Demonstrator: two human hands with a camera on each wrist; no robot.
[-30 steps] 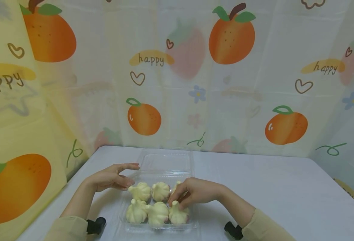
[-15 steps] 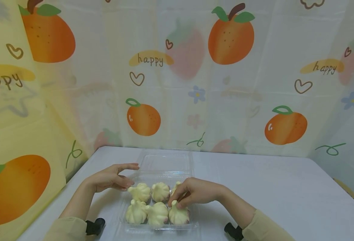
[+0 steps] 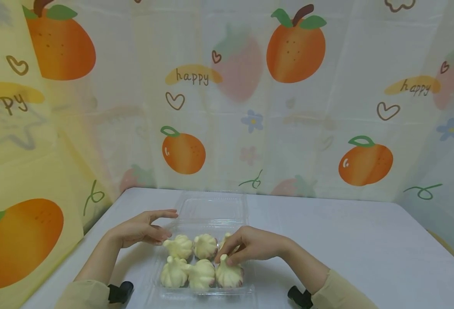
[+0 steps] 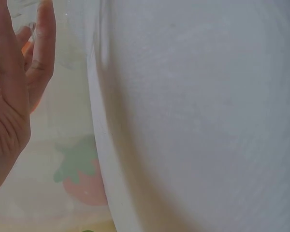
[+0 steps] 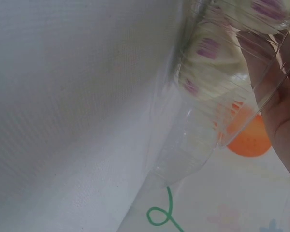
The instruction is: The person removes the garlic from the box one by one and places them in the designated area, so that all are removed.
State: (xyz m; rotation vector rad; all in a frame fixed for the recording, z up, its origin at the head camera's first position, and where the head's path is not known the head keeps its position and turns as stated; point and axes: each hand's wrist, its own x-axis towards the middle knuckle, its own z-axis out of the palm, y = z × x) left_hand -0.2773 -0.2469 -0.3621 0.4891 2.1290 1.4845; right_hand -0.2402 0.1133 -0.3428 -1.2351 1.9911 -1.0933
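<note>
A clear plastic box (image 3: 250, 288) holds several pale garlic bulbs in two rows. My right hand (image 3: 255, 244) pinches the stem of the front-right bulb (image 3: 230, 274) between thumb and fingers and partly hides the bulb behind it. At the box's back-left corner, my left hand (image 3: 142, 227) has its fingers extended, close to the back-left bulb (image 3: 179, 247); whether it touches the box is unclear. The right wrist view shows purple-marked bulbs (image 5: 212, 65) through the clear wall, beside the right hand (image 5: 282, 106). In the left wrist view the left hand (image 4: 14, 82) holds nothing.
The box's clear lid (image 3: 213, 209) lies folded open toward the back of the white table (image 3: 327, 240). Behind the table hangs a fruit-print curtain (image 3: 300, 111), with a yellow curtain (image 3: 14, 171) at the left.
The front-right bulb has turned slightly under my right fingers, its stem showing more and leaning a little left. My left hand has stayed almost still.
</note>
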